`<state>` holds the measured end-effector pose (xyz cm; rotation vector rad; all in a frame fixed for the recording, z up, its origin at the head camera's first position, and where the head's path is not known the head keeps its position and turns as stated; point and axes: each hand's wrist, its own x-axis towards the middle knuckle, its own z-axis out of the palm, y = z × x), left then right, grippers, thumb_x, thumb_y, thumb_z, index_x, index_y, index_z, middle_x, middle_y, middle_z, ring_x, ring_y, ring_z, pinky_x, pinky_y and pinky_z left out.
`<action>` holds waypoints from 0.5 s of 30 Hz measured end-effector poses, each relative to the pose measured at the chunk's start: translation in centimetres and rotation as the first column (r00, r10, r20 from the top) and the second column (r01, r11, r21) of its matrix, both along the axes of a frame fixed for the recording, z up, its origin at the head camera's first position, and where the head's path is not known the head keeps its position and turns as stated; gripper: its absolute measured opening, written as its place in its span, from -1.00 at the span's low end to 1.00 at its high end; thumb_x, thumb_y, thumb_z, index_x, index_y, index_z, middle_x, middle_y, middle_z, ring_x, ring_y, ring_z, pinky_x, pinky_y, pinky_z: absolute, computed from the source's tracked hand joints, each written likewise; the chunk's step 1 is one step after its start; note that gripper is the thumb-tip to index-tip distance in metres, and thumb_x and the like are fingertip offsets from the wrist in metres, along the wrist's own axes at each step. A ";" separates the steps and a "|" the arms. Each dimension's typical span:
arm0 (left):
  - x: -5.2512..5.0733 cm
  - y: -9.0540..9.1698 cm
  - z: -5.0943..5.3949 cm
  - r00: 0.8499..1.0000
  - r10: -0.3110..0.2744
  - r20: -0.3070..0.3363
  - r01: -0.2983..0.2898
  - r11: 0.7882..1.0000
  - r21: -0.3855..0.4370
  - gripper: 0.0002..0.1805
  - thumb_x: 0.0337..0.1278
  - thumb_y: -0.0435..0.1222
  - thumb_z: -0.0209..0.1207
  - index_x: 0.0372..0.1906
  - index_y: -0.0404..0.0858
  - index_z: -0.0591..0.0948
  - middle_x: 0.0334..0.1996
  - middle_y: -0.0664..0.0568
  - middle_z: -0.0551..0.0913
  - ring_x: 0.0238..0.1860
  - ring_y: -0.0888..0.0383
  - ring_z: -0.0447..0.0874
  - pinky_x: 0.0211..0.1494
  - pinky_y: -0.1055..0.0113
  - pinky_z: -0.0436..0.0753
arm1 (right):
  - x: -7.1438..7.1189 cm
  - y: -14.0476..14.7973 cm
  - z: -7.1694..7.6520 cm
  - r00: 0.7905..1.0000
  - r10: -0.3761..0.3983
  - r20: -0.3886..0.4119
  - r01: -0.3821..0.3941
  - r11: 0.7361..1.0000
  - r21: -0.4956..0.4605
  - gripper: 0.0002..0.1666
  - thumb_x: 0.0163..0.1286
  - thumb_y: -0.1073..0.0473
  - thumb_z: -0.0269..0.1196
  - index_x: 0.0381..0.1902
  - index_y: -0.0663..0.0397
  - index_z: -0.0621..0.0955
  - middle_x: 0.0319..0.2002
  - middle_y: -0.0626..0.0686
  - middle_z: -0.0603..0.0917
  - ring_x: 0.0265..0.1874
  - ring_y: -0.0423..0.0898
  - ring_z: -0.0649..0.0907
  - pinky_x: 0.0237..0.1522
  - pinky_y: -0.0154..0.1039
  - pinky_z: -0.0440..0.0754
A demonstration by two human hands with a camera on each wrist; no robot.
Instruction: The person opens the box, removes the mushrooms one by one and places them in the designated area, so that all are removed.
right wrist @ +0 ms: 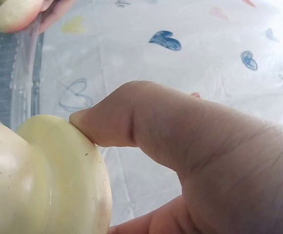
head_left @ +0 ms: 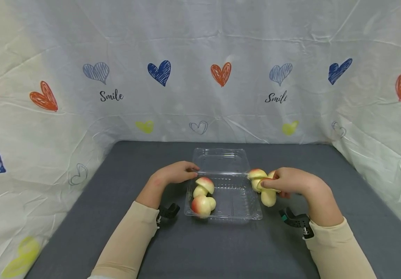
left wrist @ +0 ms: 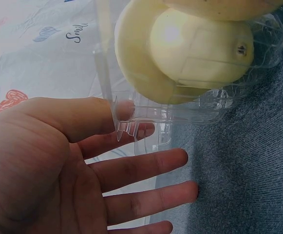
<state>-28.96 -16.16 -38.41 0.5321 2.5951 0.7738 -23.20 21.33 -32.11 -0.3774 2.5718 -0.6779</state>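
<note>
A clear plastic clamshell box (head_left: 235, 201) lies with its lid folded back. Two toy-like mushrooms with red-yellow caps sit along its left side: one mushroom (head_left: 205, 185) farther back, another mushroom (head_left: 200, 206) nearer. My left hand (head_left: 178, 172) is at the box's back left corner; its thumb touches the rim while the fingers (left wrist: 141, 163) stretch out fairly straight. Just right of the box, my right hand (head_left: 292, 181) pinches a pale mushroom (right wrist: 70, 170) by its cap, thumb on the cap's edge, with the stem pointing toward me. Its other fingers are mostly hidden.
Beside the held mushroom, close to the box's right wall, is another mushroom (head_left: 256, 175); part of one more shows behind the right hand. The open lid (head_left: 219, 159) extends toward the back. A dark grey cloth (head_left: 228, 248) covers the table, and a heart-printed white curtain (head_left: 186, 104) surrounds it.
</note>
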 end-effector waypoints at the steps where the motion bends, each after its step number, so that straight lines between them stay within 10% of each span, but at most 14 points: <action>1: 0.0 0.0 -0.1 1.000 -0.002 0.001 0.002 1.000 0.000 -0.53 0.60 -0.12 0.05 0.44 -0.17 0.50 0.31 -0.12 0.55 0.30 -0.09 0.53 0.24 0.00 0.61 | 0.0 0.1 -0.1 1.000 0.000 0.005 0.000 1.000 0.007 -0.48 0.46 -0.22 0.24 -0.48 0.07 0.53 -0.53 0.05 0.61 -0.56 -0.06 0.58 -0.42 -0.14 0.59; 15: 0.1 0.2 0.2 1.000 -0.003 0.004 0.003 1.000 -0.012 -0.53 0.61 -0.12 0.05 0.45 -0.16 0.49 0.33 -0.13 0.53 0.31 -0.10 0.52 0.23 -0.01 0.61 | -0.9 -0.1 -1.9 0.992 -0.054 0.112 0.056 0.998 -0.008 -0.53 0.40 -0.19 0.26 -0.26 0.10 0.47 -0.52 0.04 0.52 -0.57 -0.04 0.54 -0.45 -0.16 0.56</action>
